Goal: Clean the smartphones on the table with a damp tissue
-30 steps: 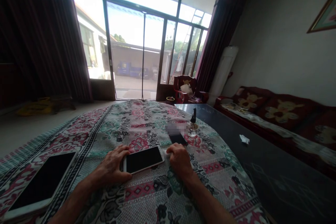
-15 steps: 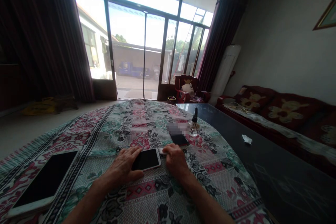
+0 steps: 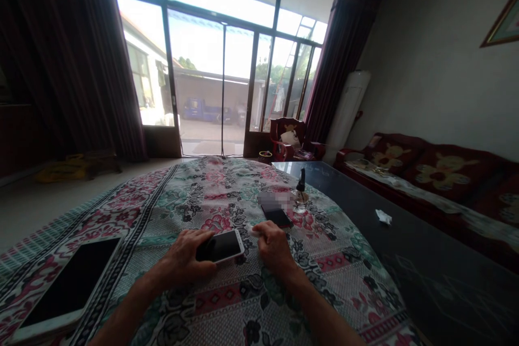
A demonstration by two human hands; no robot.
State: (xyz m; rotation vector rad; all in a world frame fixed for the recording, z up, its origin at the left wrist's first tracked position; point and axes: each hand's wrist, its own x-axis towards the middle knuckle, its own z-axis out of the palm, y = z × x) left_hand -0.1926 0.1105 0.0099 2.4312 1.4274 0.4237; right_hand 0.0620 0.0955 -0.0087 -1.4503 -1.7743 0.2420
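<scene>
Head view: the left hand (image 3: 187, 254) grasps a white-framed smartphone (image 3: 222, 246) lying on a floral cloth (image 3: 239, 303), fingers clenched over its near end. The right hand (image 3: 275, 248) curls just beside it; whether its fingers pinch the small white scrap (image 3: 254, 231) I cannot tell. A white-framed tablet (image 3: 68, 286) lies left; a black smartphone (image 3: 276, 216) lies ahead, near a glass bottle (image 3: 300, 200) with a black top.

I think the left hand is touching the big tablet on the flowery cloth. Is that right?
Not quite. The head view shows the left hand on the smaller white-edged smartphone, not on the big tablet, which lies apart from it. The flowery cloth part is right.
</scene>
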